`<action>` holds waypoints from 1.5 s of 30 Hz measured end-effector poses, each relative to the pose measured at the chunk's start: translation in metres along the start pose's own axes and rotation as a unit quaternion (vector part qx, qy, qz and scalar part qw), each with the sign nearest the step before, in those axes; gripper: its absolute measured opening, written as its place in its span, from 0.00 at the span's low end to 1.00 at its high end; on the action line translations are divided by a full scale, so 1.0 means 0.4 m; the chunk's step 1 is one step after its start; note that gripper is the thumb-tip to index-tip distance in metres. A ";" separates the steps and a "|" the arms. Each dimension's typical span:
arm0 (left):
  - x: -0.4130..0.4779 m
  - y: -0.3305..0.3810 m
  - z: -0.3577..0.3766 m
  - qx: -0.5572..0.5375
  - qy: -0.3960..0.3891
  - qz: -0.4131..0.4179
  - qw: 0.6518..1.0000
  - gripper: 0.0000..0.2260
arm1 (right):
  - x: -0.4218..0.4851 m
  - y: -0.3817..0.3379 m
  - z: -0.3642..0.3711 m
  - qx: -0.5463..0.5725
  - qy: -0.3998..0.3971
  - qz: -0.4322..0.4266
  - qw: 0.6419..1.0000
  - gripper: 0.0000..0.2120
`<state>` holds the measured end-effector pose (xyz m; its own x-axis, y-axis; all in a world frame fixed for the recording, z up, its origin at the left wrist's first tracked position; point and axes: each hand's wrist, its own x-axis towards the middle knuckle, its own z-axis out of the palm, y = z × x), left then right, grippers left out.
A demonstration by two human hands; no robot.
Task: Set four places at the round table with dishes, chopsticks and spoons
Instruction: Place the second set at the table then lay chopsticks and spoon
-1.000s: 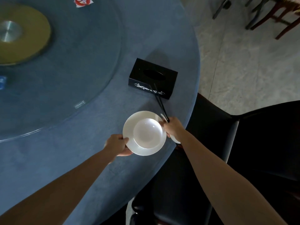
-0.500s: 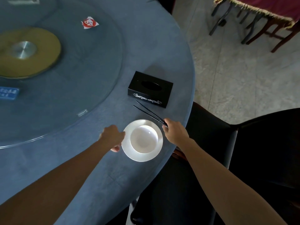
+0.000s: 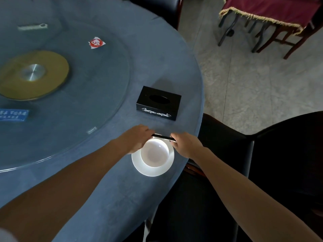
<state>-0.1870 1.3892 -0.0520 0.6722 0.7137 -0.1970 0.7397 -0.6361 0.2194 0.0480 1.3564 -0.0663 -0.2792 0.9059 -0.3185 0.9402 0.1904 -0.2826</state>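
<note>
Both hands, left hand [image 3: 135, 138] and right hand [image 3: 186, 145], pinch the chopsticks [image 3: 163, 137] over the bowl [image 3: 154, 152]; one slip could clatter them into it.

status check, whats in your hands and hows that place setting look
Left hand and right hand both on the black chopsticks, held crosswise above the bowl's far rim. Bowl sits on plate near table edge. Tissue box just beyond, not touching.

Bare forearms — no sleeves, no gloves
</note>
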 end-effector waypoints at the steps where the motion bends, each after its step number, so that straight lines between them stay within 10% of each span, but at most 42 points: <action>1: -0.004 -0.008 0.000 -0.012 0.004 0.008 1.000 0.13 | -0.003 0.009 0.004 0.003 -0.010 0.012 1.000 0.08; 11: 0.037 -0.075 -0.006 -0.029 0.052 0.071 0.996 0.07 | -0.121 0.220 0.010 0.129 -0.130 0.323 0.929 0.11; 14: 0.068 -0.089 0.008 -0.024 0.056 0.080 0.995 0.09 | -0.144 0.231 0.021 0.316 -0.134 0.398 0.851 0.15; 17: 0.091 -0.094 0.037 -0.016 0.026 0.080 0.996 0.13 | -0.127 0.186 0.035 0.591 -0.008 0.435 0.679 0.16; 19: 0.097 -0.097 0.045 -0.054 0.022 0.055 0.997 0.14 | -0.101 0.154 0.047 0.630 0.005 0.430 0.647 0.15; 45: 0.100 -0.213 0.147 -0.062 0.030 0.122 0.990 0.19 | -0.025 0.078 0.133 0.561 0.022 0.433 0.705 0.04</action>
<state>-0.2213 1.4545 -0.1349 0.8245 0.5619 -0.0669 0.5437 -0.7538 0.3690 0.0696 1.3330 -0.1201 0.3332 0.5147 -0.7899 0.0013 -0.8381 -0.5456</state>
